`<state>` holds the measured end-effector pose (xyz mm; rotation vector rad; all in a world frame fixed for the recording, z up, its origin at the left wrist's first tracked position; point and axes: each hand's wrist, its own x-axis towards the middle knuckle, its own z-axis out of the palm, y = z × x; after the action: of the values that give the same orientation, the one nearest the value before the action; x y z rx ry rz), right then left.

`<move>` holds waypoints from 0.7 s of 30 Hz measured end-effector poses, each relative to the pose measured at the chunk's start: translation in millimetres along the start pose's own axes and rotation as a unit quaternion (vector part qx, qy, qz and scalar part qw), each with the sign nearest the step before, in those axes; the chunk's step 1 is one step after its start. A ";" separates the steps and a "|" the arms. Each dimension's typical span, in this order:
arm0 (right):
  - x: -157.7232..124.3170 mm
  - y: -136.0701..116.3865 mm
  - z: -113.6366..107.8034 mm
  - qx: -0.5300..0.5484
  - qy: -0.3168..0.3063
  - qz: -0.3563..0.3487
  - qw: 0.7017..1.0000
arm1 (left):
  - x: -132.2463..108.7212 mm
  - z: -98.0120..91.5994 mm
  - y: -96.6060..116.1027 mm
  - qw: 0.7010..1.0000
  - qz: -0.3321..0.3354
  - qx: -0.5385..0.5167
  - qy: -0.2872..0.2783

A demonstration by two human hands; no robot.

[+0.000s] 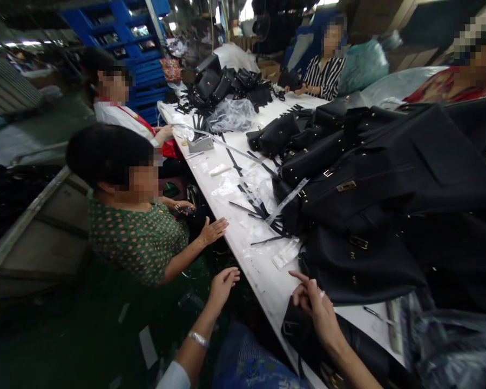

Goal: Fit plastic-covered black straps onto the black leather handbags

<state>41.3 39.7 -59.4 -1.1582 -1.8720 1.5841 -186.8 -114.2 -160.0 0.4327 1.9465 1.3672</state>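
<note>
My left hand (223,283) hangs in the air just off the table's near edge, fingers loosely bent, with nothing visible in it. A bracelet circles that wrist. Over the table my right hand (316,308) has its index finger stretched out and the other fingers partly curled; I see nothing held. Below the right hand lies a black bag (358,337) with metal buckles, partly covered by the forearm; I cannot tell if they touch. Beyond the fingertips are a small clear plastic packet (287,254) and a large black handbag (348,265) with a gold-coloured clasp.
Black bags (413,156) pile up along the right of the white table (243,237). Black straps (253,202) and clear plastic lie mid-table. A co-worker in a green dotted top (133,237) sits at the left, one hand by the edge. Crumpled plastic (461,346) lies at lower right.
</note>
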 end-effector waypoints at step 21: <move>15.6 86.1 -41.8 -0.425 0.168 -0.057 0.888 | -52.1 -10.3 -111.9 0.989 -0.140 -0.034 0.046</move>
<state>92.0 77.0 -133.2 -1.4818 -2.3712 0.3939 -144.3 -196.8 -241.8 0.0604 1.9429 1.2845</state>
